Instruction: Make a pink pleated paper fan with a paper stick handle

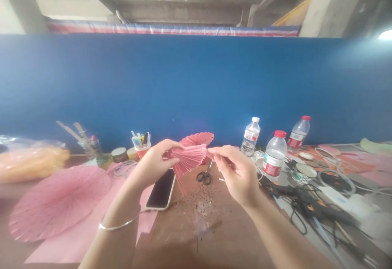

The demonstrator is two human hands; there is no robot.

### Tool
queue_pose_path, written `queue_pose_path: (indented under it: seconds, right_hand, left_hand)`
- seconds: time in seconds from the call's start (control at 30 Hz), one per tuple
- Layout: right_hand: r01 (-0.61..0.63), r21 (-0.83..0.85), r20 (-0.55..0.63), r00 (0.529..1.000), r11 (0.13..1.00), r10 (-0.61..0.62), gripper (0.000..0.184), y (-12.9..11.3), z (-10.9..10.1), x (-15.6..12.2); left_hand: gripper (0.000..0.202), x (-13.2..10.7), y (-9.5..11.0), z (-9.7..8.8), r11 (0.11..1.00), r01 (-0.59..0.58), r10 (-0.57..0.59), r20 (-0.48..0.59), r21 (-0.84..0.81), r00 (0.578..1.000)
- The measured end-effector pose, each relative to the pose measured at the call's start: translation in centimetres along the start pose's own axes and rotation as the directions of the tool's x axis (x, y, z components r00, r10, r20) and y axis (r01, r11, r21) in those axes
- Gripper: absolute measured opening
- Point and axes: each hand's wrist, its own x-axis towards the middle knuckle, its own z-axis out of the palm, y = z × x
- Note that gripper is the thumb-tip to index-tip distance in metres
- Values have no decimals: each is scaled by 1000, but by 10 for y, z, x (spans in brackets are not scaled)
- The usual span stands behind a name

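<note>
Between my two hands a pink pleated paper fan (190,159) is held above the table, its folds partly spread. My left hand (161,156) grips the gathered left end, thumb in front and fingers behind. With thumb and fingertips, my right hand (231,167) pinches the fan's right edge. Another scalloped pleated pink piece (197,139) shows just behind; whether it joins the held fan I cannot tell. Below the hands lie black-handled scissors (204,177) and a phone (161,191) with a dark screen. Small dark specks are scattered on the brown table (183,236).
At left lies a large round pleated pink fan (61,201) on pink paper (70,252). A pen cup (142,148) stands behind my left hand. Bottles (274,156), cables (301,207) and tape rolls crowd the right side. A blue partition (196,85) closes off the back.
</note>
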Motion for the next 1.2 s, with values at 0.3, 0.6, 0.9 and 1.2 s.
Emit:
queue_pose_path:
  seconds: [0.3, 0.6, 0.9, 1.2]
  right_hand:
    - [33, -20, 31, 999, 999, -32, 21, -7, 9, 10]
    - [-31, 48, -66, 997, 998, 34, 23, -6, 33, -5]
    - [-158, 235, -256, 942, 959, 218, 24, -9, 37, -8]
    - [-218, 224, -262, 925, 950, 275, 21, -10, 35, -7]
  left_hand:
    - [42, -15, 28, -3, 996, -71, 57, 209, 60, 976]
    - [27, -13, 27, 6, 955, 16, -12, 14, -296, 1000]
    - [30, -9, 39, 38, 788, -18, -150, -220, -615, 964]
    - [23, -9, 41, 50, 775, -57, -212, -344, -629, 915]
